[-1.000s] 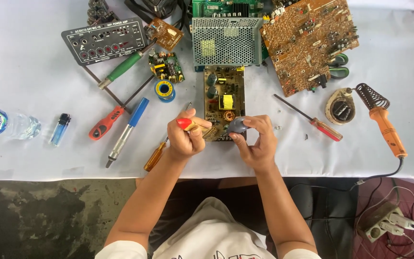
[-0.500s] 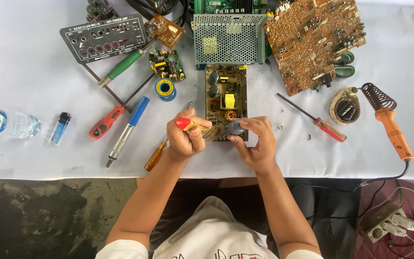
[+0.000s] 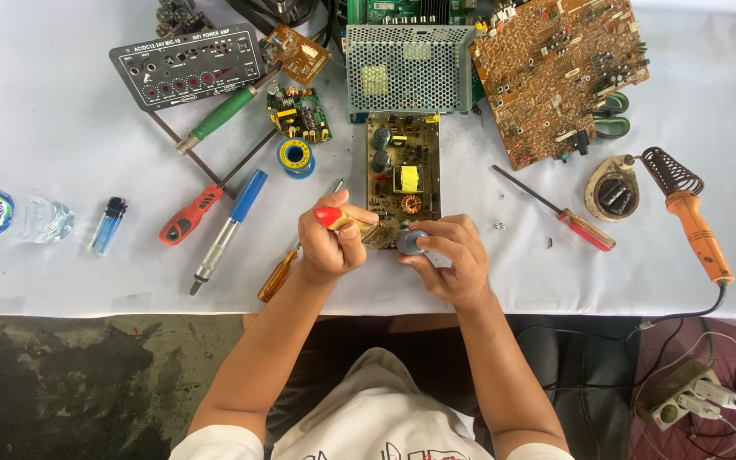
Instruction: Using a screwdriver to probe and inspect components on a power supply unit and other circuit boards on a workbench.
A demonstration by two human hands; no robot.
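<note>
Roughly, biggest first: white table point(image 3: 61, 281), big brown circuit board point(image 3: 555, 72) at far right edge, mesh metal cover point(image 3: 409, 68) mid far edge, black panel point(image 3: 187, 64) far left. Open power board point(image 3: 402, 170) lies near front edge, centre. Left hand point(image 3: 330, 243) clenched on a small brush w/ red end point(image 3: 329, 216), bristles touching board's near edge. Right hand point(image 3: 453, 255) grasps a small grey round part point(image 3: 411, 242) just beside it. Orange soldering iron point(image 3: 698, 226) at right. 4 screwdrivers, 1 solder spool point(image 3: 296, 156), 1 blue lighter point(image 3: 108, 226), 1 bottle point(image 3: 10, 213).
</note>
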